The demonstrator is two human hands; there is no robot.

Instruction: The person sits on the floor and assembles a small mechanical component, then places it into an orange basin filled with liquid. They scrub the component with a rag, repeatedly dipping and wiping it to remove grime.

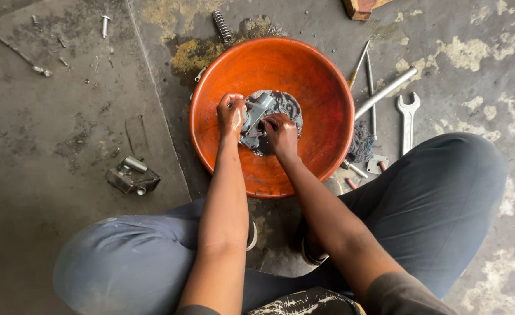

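Note:
An orange round basin [316,87] stands on the stained concrete floor, with dark oily liquid pooled at its bottom. My left hand [230,115] grips the left end of a grey metal engine part [256,115] that sits in that liquid. My right hand [281,134] is closed on the part's right side, wet and dirty. I sit on the floor with my knees spread on either side of the basin.
A second grey metal part [132,175] lies on the floor at left. Right of the basin lie an open-end spanner [407,119], a metal tube [385,92], a screwdriver [359,63] and a dark rag [361,143]. A coil spring [222,27] and a bolt [105,25] lie farther back.

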